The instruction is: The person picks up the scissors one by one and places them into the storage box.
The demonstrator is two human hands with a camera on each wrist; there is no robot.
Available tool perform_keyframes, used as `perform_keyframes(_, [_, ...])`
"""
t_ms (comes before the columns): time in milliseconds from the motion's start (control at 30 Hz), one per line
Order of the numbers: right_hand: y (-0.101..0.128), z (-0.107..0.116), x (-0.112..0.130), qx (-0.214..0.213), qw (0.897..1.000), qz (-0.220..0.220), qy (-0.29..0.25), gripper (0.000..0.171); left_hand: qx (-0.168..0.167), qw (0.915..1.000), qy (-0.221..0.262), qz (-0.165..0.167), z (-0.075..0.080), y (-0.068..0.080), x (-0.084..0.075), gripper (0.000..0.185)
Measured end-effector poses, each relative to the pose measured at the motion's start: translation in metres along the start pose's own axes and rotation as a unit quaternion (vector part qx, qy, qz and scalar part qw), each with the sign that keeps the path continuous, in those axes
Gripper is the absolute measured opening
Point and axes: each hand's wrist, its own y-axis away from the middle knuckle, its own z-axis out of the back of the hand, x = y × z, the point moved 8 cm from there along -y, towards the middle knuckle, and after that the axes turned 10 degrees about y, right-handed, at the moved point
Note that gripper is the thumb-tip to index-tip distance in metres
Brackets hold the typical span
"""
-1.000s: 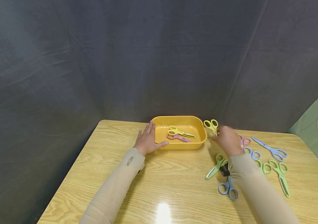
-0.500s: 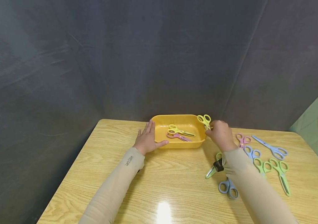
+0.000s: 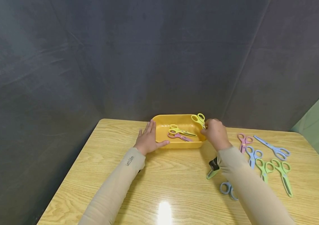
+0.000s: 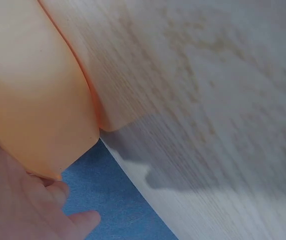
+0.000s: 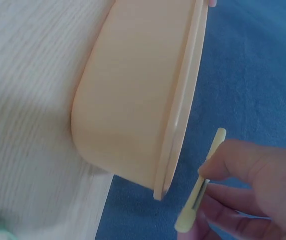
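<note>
An orange tray (image 3: pixel 163 119) stands at the far edge of the wooden table (image 3: pixel 176 184). Inside lie a yellow pair of scissors (image 3: pixel 181 130) and a pink pair (image 3: pixel 180 137). My right hand (image 3: pixel 215 132) pinches another yellow pair of scissors (image 3: pixel 199 119) over the tray's right rim, handles up. In the right wrist view the fingers (image 5: pixel 263 185) grip those scissors (image 5: pixel 199 193) just beyond the tray's rim (image 5: pixel 183 107). My left hand (image 3: pixel 148 140) rests flat against the tray's left side, thumb along its front wall. The left wrist view shows the tray wall (image 4: pixel 37 95) against my palm (image 4: pixel 17 200).
Several loose scissors lie on the table's right half: pink (image 3: pixel 243 141), blue (image 3: pixel 274 148), blue (image 3: pixel 252 155), green (image 3: pixel 263 167), green (image 3: pixel 284 175), blue (image 3: pixel 226 189) and green (image 3: pixel 212 172) partly under my right forearm. Dark fabric walls close the back and left.
My right hand has carried the yellow scissors leftward from beside the tray's right end to over its right rim. The left hand has stayed put against the tray.
</note>
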Motion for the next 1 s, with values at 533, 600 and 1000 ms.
perform_keyframes(533, [-0.005, -0.021, 0.018, 0.022, 0.999, 0.006, 0.033, 0.041, -0.003, 1.0, -0.001, -0.005, 0.0, -0.001, -0.001, 0.119])
perform_keyframes(600, [-0.005, -0.023, 0.021, 0.027, 0.999, 0.007, 0.035, 0.041, -0.002, 1.0, -0.002, -0.005, 0.001, 0.0, -0.001, 0.119])
perform_keyframes(1000, [-0.011, -0.041, 0.037, 0.071, 0.996, 0.007, 0.057, 0.038, -0.002, 1.0, 0.001, -0.008, -0.003, -0.004, 0.002, 0.12])
